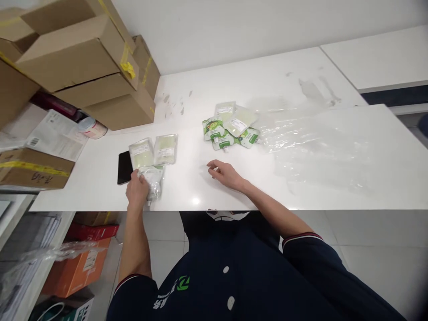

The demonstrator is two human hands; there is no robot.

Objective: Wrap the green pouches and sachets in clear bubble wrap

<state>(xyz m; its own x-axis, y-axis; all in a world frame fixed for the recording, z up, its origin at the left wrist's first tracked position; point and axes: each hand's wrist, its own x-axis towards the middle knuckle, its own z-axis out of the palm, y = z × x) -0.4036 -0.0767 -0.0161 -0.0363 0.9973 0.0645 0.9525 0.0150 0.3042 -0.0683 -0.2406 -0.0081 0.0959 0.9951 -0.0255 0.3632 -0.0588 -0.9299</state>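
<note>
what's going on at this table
Someone's left hand is on a spouted pouch near the front edge of a white table, with two more pouches just beyond it and a black phone to the left. The right hand is loosely curled and seems to hold nothing. Beyond it is a small pile of pouches, some showing green printed fronts, and clear plastic lies to the right of the pile.
</note>
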